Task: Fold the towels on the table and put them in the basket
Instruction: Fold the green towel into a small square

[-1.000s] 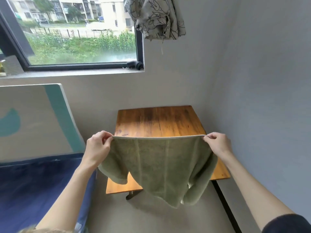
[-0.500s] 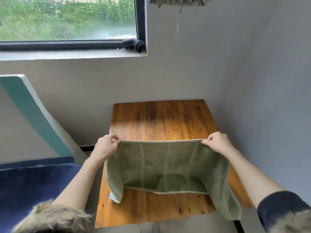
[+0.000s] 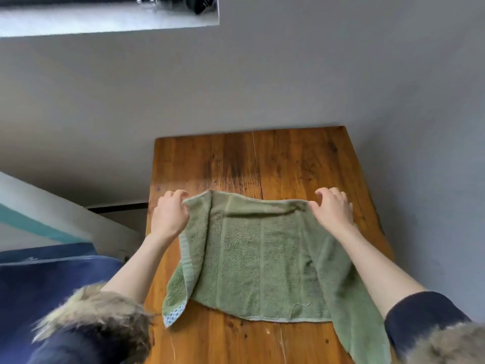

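A green towel (image 3: 258, 261) lies spread over the wooden table (image 3: 288, 164), its far edge a little rumpled. My left hand (image 3: 170, 214) pinches the towel's far left corner just above the tabletop. My right hand (image 3: 333, 207) pinches the far right corner. The left side of the towel is folded over and shows a small checked label near the front. Its right side runs under my right forearm and hangs off the table's front right edge. No basket is in view.
Grey walls stand behind and to the right of the table. A white and teal panel (image 3: 39, 219) leans at the left, above a dark blue surface (image 3: 52, 274). A window sill (image 3: 110, 19) runs along the top left. Fur trim of my sleeves fills the bottom corners.
Both hands have lowered the towel from hanging in the air down onto the table, and it now lies mostly flat. The view has tilted down toward the tabletop.
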Motion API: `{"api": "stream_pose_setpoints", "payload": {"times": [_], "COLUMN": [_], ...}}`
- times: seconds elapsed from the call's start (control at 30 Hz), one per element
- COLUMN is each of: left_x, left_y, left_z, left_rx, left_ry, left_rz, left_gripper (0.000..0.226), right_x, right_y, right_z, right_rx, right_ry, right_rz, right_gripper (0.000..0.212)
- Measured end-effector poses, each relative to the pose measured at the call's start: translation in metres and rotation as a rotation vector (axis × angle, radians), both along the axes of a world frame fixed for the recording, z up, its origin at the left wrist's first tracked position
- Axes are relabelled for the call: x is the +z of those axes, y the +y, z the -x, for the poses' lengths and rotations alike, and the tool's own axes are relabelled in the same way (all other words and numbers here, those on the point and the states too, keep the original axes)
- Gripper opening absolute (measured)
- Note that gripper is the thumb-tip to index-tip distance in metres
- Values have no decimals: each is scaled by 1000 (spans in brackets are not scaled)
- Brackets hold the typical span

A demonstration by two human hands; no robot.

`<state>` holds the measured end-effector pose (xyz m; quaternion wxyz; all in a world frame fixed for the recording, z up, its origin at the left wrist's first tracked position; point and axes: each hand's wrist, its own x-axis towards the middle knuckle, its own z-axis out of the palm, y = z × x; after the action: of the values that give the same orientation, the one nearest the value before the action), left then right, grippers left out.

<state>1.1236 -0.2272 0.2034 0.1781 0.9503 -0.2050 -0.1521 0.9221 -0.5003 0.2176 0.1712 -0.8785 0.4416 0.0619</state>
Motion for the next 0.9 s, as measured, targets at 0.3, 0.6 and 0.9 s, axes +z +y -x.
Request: {"api": "stream_pose_setpoints", "payload": {"times": [0.3,0.6,0.9], "left_x": [-66,-88,-60], "left_y": [37,42,104], "left_z": [43,54,-19], "left_rx": [322,596,599], "left_ry": [385,479,183], "left_rz": [-129,-15,82], "left_gripper": [51,22,20], "right_x": [-67,-95,-93], "right_y": [104,151,157], "right_z": [-17,-15,-14], "right_rx": [325,393,391], "right_ry": [143,384,397], "right_rz": [-291,-293,-254], "right_gripper": [62,88,92]}}
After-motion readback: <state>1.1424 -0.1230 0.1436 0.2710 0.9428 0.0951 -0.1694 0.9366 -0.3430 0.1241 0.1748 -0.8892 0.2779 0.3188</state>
